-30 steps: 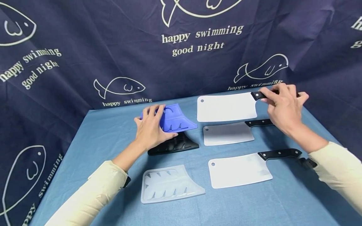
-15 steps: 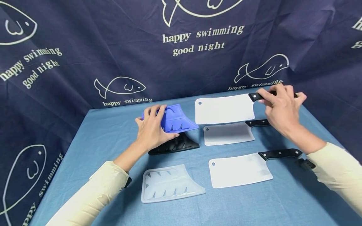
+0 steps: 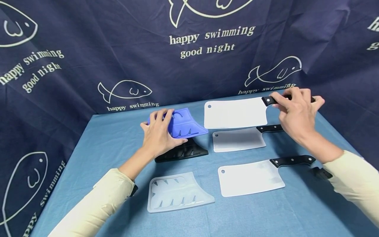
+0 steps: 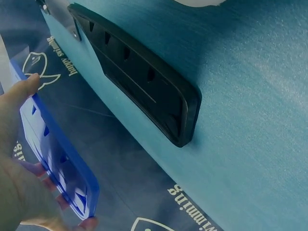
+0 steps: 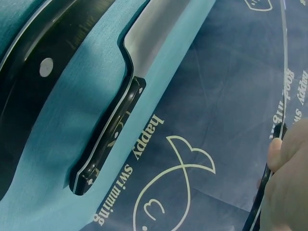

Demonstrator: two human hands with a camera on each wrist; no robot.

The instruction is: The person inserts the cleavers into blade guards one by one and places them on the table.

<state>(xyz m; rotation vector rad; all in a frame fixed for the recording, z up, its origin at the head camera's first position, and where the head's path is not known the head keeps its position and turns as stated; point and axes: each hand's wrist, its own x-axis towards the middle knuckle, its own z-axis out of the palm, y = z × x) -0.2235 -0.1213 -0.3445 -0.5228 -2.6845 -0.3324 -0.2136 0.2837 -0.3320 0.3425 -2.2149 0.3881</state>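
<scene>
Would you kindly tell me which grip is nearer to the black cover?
Left. The left grip is close by the black cover, holding the blue cover; the right grip is well to the black cover's right.

Blue sheath (image 3: pixel 189 125), black sheath (image 3: pixel 188 151), milky translucent sheath (image 3: pixel 177 192); black-handled, silvery cleavers (image 3: pixel 251 179); blue surface (image 3: pixel 109 141); at twelve o'clock, navy backdrop (image 3: pixel 142 56) with white fish print.

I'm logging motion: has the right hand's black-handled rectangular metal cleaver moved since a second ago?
Yes: the held cleaver shifted slightly left, against the resting grey rectangular metal cleaver.
</scene>
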